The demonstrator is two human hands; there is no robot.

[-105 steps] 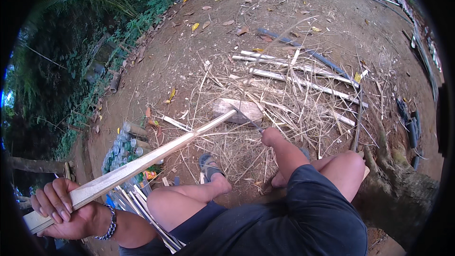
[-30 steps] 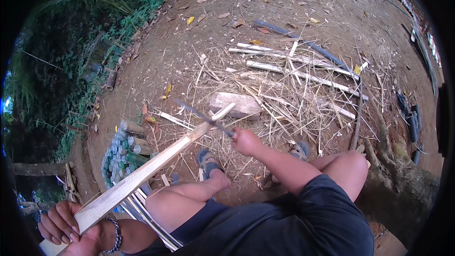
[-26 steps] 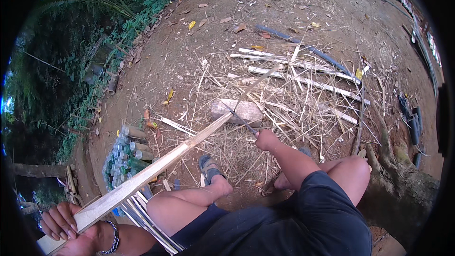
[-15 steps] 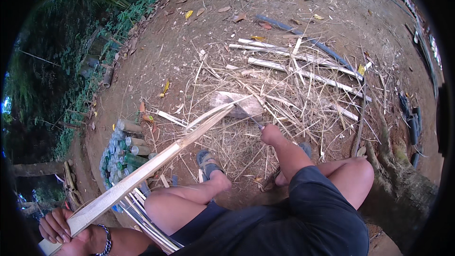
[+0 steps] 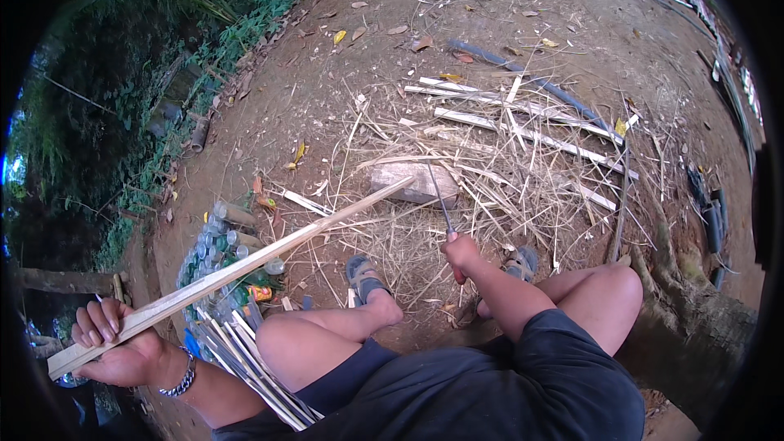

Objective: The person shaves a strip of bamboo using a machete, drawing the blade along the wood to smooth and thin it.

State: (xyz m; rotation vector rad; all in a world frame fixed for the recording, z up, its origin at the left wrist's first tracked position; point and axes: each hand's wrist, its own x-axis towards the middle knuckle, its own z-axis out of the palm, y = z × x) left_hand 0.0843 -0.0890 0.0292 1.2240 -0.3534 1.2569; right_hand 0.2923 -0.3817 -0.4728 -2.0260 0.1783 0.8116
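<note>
My left hand (image 5: pixel 118 343), with a chain bracelet at its wrist, is closed around the lower end of a long pale strip that looks like split bamboo (image 5: pixel 237 271). The strip slants up to the right, and its far tip lies at a short wooden block (image 5: pixel 415 182) on the ground. In my right hand (image 5: pixel 461 253) is the handle of a long, thin-bladed knife (image 5: pixel 439 193). Its blade points away from me across the block, to the right of the strip's tip and apart from it.
Thin shavings (image 5: pixel 490 196) litter the ground around the block. Cut strips (image 5: pixel 531 135) and a blue-grey pipe (image 5: pixel 531 77) lie beyond. Bottles (image 5: pixel 216 253) are piled at left, with a bundle of slender strips (image 5: pixel 253 367) beside my left leg. A tree trunk (image 5: pixel 698 327) stands at right.
The knife has come away from the strip, its blade swinging to point more straight ahead. My left hand has risen, and the strip has turned; the loose sliver at its tip no longer shows.
</note>
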